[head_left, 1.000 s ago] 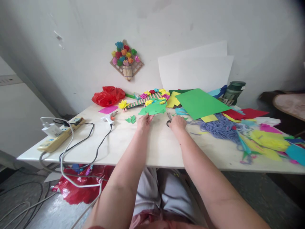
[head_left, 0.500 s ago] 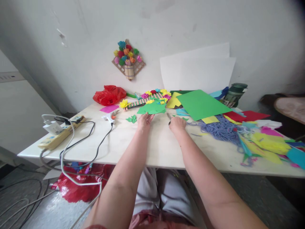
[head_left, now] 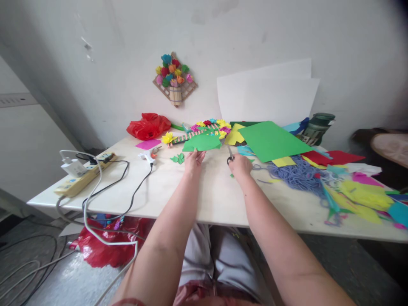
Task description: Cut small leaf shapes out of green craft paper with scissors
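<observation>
My left hand [head_left: 194, 161] pinches the near edge of a green sheet of paper [head_left: 201, 143], held a little above the table. To its right, my right hand [head_left: 240, 165] is closed round the handles of a pair of scissors [head_left: 230, 155], whose blades point away from me beside the sheet's right end. Small cut green paper leaves [head_left: 178, 158] lie left of my left hand. Some green scraps [head_left: 232, 175] rest near my right hand, partly hidden by it. Behind the sheet is a woven strip decorated with paper flowers [head_left: 188, 136].
A glue gun [head_left: 147, 156] and a power strip [head_left: 81, 178] with cords lie on the left. On the right are a large green sheet [head_left: 274, 140], blue-grey yarn [head_left: 295, 174] and coloured paper scraps. A red plastic bag [head_left: 148, 126] and a dark bottle [head_left: 318, 128] stand farther back.
The scissors in my right hand now show more of their blades and handles, turned upward beside the green sheet. My left hand keeps its hold. The whole view has shifted slightly.
</observation>
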The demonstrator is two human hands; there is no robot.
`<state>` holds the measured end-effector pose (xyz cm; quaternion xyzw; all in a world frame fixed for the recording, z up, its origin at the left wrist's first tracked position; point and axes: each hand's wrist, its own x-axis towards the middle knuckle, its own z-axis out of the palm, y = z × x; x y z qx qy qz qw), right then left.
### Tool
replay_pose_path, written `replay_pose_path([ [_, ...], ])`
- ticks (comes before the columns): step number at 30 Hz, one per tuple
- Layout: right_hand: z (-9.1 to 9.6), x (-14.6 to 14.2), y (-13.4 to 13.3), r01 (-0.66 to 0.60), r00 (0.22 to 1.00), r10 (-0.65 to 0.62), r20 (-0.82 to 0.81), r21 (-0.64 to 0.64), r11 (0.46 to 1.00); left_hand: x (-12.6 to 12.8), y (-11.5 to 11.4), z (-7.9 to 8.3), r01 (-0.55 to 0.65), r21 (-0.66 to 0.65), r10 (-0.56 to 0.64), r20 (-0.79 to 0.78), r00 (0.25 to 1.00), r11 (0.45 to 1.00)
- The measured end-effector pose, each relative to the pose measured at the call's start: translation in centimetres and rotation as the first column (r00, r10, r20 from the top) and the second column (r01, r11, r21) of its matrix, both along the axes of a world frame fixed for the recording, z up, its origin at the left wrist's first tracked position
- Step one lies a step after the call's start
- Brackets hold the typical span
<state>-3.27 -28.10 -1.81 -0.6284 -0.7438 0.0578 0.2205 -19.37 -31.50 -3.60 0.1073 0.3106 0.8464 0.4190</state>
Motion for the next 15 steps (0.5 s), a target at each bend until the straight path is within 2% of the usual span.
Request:
replay_pose_path([
  [3, -0.3, 0.1, 0.7, 0.039, 0.98, -0.046, -0.193, -0.038, 0.999, 0.0, -0.1, 0.1, -0.008, -0.012, 0.008, 0.004, 1.0, 1.0],
  [5, -0.5, 0.1, 1.2, 0.01, 0.941, -0.033, -0.336, -0.07, 0.997, 0.0, -0.2, 0.2, -0.013, -0.016, 0.013, 0.007, 1.0, 1.0],
  [8, -0.8, 0.2, 1.8, -0.034, 0.883, 0.013, -0.47, -0.037, 0.999, 0.0, -0.2, 0.2, -0.008, -0.017, 0.009, 0.01, 1.0, 1.0],
  [10, -0.7, 0.3, 1.8, -0.021, 0.876, 0.011, -0.481, -0.015, 1.0, -0.1, -0.2, 0.1, -0.007, -0.014, 0.007, 0.009, 1.0, 1.0],
  [15, 0.0, 0.4, 0.6, 0.048, 0.928, -0.04, -0.371, 0.011, 0.999, -0.2, -0.2, 0.0, -0.016, -0.011, 0.016, 0.012, 1.0, 1.0],
])
